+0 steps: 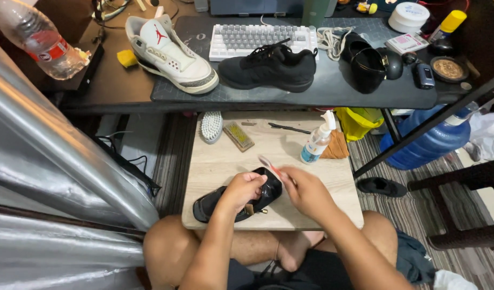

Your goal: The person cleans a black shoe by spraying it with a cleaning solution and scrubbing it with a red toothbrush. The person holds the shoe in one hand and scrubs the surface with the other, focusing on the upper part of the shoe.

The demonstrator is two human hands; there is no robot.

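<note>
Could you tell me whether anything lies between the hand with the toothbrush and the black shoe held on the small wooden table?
Nothing visible does. The right hand holds a toothbrush whose head reaches the black shoe, which the left hand grips on the small wooden table. The spray bottle, scrub brush and flat brush lie farther back, clear of them.

Black shoe (217, 204) partly behind left hand (244, 189)

white sneaker (172, 53), keyboard (258, 38), spray bottle (318, 140)

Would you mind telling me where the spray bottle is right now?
In the head view the spray bottle stands at the right rear of the low wooden board, against a brown cloth, just beyond the right hand.
</note>
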